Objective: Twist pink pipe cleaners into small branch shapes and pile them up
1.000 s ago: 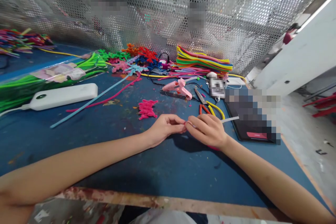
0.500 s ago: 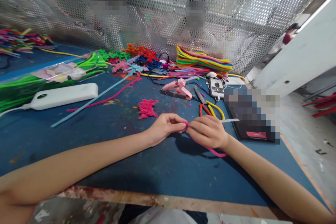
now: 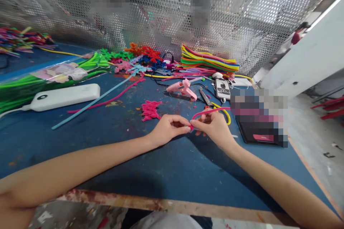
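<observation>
Both my hands meet over the middle of the blue table (image 3: 107, 143). My left hand (image 3: 168, 130) and my right hand (image 3: 212, 127) each pinch one end of a pink pipe cleaner (image 3: 208, 111), fingertips almost touching. The pipe cleaner arcs up and to the right, over my right hand, toward the blurred tablet (image 3: 258, 121). A small pile of bent pink pipe-cleaner shapes (image 3: 150, 110) lies just beyond my left hand.
Behind the hands lie a pink glue gun (image 3: 181, 88), pliers with yellow handles (image 3: 215, 105), a phone (image 3: 222, 88) and a stack of coloured pipe cleaners (image 3: 208, 65). A white power bank (image 3: 64, 96) and green pipe cleaners (image 3: 48, 80) sit left. A perforated metal screen (image 3: 242, 25) closes the back.
The pink pipe cleaner hung below my right hand half a second ago; now it swings up and over that hand. Both hands stay together at the same spot.
</observation>
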### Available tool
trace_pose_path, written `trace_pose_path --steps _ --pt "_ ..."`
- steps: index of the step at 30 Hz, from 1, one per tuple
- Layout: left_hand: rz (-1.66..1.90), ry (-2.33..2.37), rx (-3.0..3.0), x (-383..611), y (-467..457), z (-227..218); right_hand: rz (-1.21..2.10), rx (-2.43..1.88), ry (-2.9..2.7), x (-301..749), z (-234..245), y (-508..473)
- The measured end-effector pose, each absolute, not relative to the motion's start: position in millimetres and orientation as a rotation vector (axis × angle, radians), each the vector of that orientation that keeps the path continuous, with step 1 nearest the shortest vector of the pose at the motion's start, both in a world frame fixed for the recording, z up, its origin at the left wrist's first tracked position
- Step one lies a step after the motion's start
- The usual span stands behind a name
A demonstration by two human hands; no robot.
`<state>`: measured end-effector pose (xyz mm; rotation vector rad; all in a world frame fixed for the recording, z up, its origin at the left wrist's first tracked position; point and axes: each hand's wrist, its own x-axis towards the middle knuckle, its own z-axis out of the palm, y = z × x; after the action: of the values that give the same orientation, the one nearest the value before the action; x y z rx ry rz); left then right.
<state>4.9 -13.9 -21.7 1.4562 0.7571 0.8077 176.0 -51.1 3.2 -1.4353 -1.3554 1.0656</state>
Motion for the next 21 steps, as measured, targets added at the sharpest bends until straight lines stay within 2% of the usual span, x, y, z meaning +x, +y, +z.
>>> trace_pose_path --steps 14,21 --pt "0.803 0.771 1.404 7.1 -17.5 -17.7 0.821 -1.462 -1.405 171.2 -2.0 -56.0" --pt "0.858 0.798 1.29 5.4 -13.8 -18.9 0.379 -1.273 -1.957 175.6 0.6 -57.9"
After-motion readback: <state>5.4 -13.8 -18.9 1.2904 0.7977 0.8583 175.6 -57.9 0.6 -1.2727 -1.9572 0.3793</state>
